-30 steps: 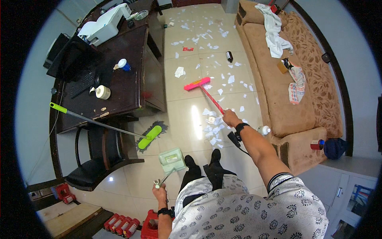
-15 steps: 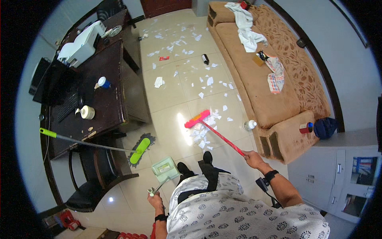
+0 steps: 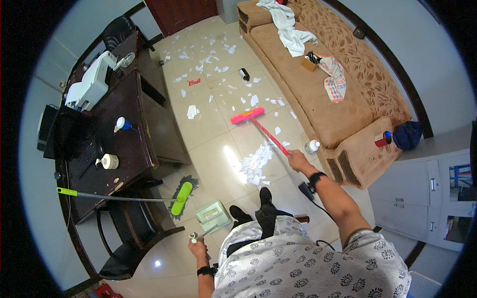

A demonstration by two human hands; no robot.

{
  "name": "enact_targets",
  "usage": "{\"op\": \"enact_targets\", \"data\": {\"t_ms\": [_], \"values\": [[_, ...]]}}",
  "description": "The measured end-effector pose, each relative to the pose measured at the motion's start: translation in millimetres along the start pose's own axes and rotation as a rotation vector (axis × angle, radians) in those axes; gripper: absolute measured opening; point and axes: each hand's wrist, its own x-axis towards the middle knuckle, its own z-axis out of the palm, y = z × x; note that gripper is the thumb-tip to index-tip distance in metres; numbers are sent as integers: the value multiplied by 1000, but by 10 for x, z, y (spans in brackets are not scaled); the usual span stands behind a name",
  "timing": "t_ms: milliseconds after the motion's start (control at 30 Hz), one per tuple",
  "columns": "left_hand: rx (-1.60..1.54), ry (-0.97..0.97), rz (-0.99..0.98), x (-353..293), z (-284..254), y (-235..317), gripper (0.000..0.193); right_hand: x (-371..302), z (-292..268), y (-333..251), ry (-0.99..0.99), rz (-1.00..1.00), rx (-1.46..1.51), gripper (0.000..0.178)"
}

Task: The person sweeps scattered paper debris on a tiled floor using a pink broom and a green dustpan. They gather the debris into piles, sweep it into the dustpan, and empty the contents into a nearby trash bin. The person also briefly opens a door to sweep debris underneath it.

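Observation:
My right hand (image 3: 297,161) is closed round the red striped handle of a broom (image 3: 271,136). Its pink and orange head (image 3: 247,115) is out ahead of me on the tiled floor, just beyond a heap of torn paper (image 3: 256,164). Low on the left, my left hand (image 3: 199,248) grips the handle of a pale green dustpan (image 3: 213,215), whose pan rests on the floor beside my left shoe. More paper scraps (image 3: 205,63) lie scattered over the far floor, around a red wrapper (image 3: 194,82) and a dark bottle (image 3: 244,74).
A brown sofa (image 3: 293,64) runs along the right, a white bottle (image 3: 312,146) standing by its near end. On the left are a dark desk (image 3: 131,144), a black chair (image 3: 118,258) and a green-headed mop (image 3: 182,198). White cabinets (image 3: 399,193) stand at the near right.
The broom head has moved away from me, off the paper heap to farther up the floor, and my right arm has reached forward. The view has turned slightly; the dustpan stays by my foot.

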Motion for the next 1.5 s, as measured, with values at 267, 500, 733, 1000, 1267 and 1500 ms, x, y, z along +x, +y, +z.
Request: {"op": "enact_targets", "data": {"t_ms": [267, 500, 733, 1000, 1267, 1500], "values": [[56, -17, -9, -117, -63, -28, 27, -36, 421, 209, -130, 137, -16, 28], [1, 20, -49, -5, -89, -113, 28, -1334, 248, 559, -199, 70, -172, 34], [23, -49, -56, 152, -75, 55, 28, -2065, -268, 597, -153, 196, 132, 37], [405, -254, 139, 41, -345, 414, 25, -1392, -8, 626, 72, 157, 123, 33], [563, -344, 535, 130, -106, 768, 36, -1178, 324, 709, -46, 340, 251, 31], [685, -421, 647, 144, 301, 953, 36, -1953, 235, 764, -112, 153, 166, 35]]}}
